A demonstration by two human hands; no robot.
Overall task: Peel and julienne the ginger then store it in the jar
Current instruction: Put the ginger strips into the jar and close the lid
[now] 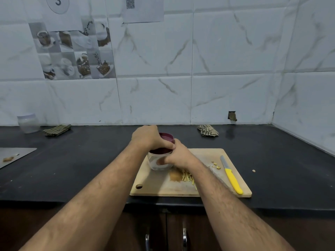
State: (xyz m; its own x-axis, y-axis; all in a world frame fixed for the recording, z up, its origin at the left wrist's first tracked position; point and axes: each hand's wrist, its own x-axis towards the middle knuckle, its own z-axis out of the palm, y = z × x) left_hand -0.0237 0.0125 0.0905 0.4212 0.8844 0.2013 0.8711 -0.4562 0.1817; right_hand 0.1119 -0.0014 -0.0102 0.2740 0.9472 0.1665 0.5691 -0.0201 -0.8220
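Observation:
A small translucent jar [157,163] stands at the back left of the wooden cutting board [163,187]. My left hand [147,137] grips its maroon lid [167,138] from above, the lid tilted over the jar's mouth. My right hand [178,153] holds the jar's side, fingers curled round it. A pile of pale julienned ginger strips [186,176] lies on the board just in front of the jar, partly hidden by my right forearm. A yellow-handled knife [231,175] rests on the board's right side, with a few ginger bits [215,164] beside its blade.
On the black counter, a second clear jar [28,124] and a folded cloth [57,130] sit at the back left. Another cloth [207,130] lies at the back right. A metal tray [12,155] with ginger scraps is at the left edge. Tiled walls close the back and right.

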